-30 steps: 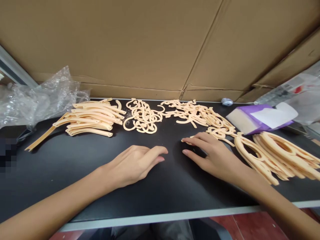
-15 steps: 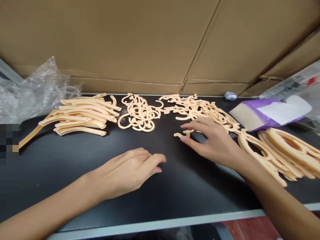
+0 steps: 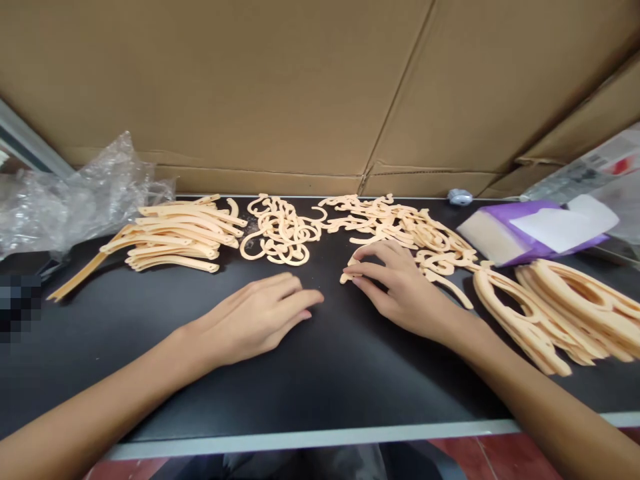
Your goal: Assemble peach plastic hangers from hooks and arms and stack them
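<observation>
My left hand point(image 3: 257, 317) lies flat on the black table point(image 3: 320, 380), fingers stretched forward and together, holding nothing. My right hand point(image 3: 395, 287) rests beside it with thumb and fingers pinched on a small peach plastic piece point(image 3: 349, 271) at the near edge of a heap of small peach parts point(image 3: 400, 230). Just beyond my left hand lies a tangle of peach plastic hooks point(image 3: 283, 233). A stack of long curved peach hanger arms point(image 3: 175, 237) sits to the far left. Larger peach hanger pieces point(image 3: 555, 310) are piled right of my right forearm.
A wall of brown cardboard point(image 3: 300, 93) closes off the back of the table. Crumpled clear plastic point(image 3: 75, 200) sits at the far left. A purple-and-white packet point(image 3: 535, 230) and a small round silver object point(image 3: 459, 197) lie at the back right. The table's grey front edge point(image 3: 320, 437) runs below my forearms.
My right hand reached to the heap of small parts, closed its fingers on a small piece and drew it back a little towards me. My left hand stayed flat.
</observation>
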Tool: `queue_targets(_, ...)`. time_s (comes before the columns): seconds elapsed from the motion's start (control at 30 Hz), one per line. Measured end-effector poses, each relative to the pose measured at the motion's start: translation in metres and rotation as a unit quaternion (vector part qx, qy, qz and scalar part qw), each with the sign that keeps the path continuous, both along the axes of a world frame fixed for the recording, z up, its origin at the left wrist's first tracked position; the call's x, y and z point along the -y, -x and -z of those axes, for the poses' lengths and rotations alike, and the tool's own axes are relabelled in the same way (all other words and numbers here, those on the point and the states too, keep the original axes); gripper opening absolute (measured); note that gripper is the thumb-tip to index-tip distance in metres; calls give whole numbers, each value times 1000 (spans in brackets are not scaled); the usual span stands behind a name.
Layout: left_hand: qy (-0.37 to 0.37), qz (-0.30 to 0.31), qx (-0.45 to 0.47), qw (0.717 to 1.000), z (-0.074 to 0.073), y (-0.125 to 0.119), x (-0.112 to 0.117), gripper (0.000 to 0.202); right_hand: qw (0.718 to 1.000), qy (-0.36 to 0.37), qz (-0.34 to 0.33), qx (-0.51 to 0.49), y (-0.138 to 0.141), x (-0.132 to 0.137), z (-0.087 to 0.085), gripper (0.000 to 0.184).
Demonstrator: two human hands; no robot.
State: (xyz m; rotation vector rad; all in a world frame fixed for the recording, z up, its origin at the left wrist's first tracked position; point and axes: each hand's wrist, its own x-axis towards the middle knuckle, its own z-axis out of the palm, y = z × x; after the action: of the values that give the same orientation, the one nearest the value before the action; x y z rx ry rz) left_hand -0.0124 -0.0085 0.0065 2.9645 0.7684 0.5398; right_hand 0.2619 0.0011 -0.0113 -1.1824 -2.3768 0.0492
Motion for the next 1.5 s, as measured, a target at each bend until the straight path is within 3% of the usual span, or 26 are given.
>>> queue_targets(0.1,-48,-21,-43,998,-15,15,0,31,999,12,-34,-2,5,4,1,19)
queue_targets(0.23,-85,-102,-62,989,-33,66,6,28,999,11,-39,17,9,9,-1,21)
queue_targets(0.33,-110,-194,-74,972,-32,109,8,28,999,4,-35,22,11,11,-3,23)
queue_targets(0.43,-97,-252,-119,955,-20,129,9,34,999,4,-31,16,12,12,-3,23)
queue_targets(0.6,-82,-244,-134,957,-4,125,10,31,999,11,-33,9,12,11,-2,20)
queue_targets(0.83,-35,-236,-63,969,0,112,22,32,999,13,-36,6,10,10,-3,20)
queue_targets(1.13,20,-186,-26,982,1,74,36,35,1000,5,-21,10,6,7,-2,19)
queue_targets(1.33,46,-204,-7,978,3,78,42,34,999,-4,-32,11,7,9,-2,18)
queue_targets(1.5,73,-186,-1,980,4,86,48,21,999,-4,-38,11,7,9,-3,19)
